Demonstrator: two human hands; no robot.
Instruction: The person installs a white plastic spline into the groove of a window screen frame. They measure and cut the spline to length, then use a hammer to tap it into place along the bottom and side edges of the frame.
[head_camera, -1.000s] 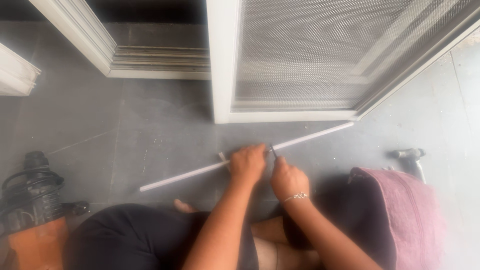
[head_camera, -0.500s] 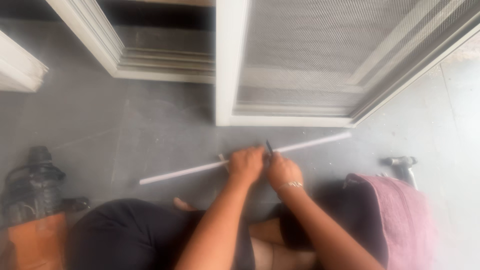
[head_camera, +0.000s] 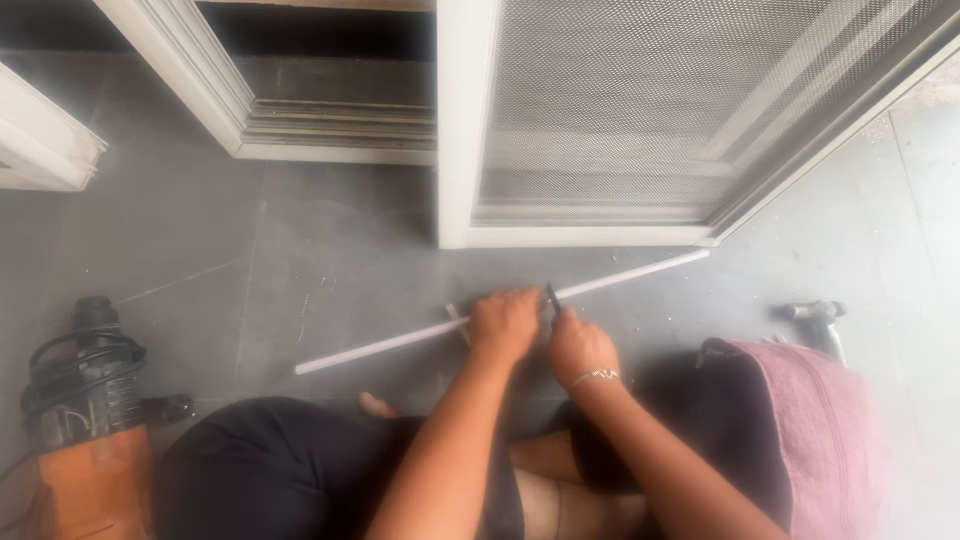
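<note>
A long thin white strip (head_camera: 380, 345) lies slantwise on the grey tiled floor (head_camera: 200, 270), running from lower left up to the right. My left hand (head_camera: 505, 323) is closed over its middle and presses it down. My right hand (head_camera: 580, 350), with a thin bracelet on the wrist, grips a small dark tool (head_camera: 551, 297) whose tip stands up against the strip just right of my left hand. My legs in dark shorts are folded beneath my arms.
A white-framed mesh screen door (head_camera: 680, 110) and a sliding door track (head_camera: 340, 125) stand ahead. An orange and black power tool (head_camera: 85, 420) with a coiled cord lies at lower left. A pink cloth (head_camera: 810, 430) covers my right knee, with a grey tool (head_camera: 815, 315) beyond it.
My right hand has moved up closer to my left hand, bringing the dark tool onto the strip. The strip and my left hand have stayed in place.
</note>
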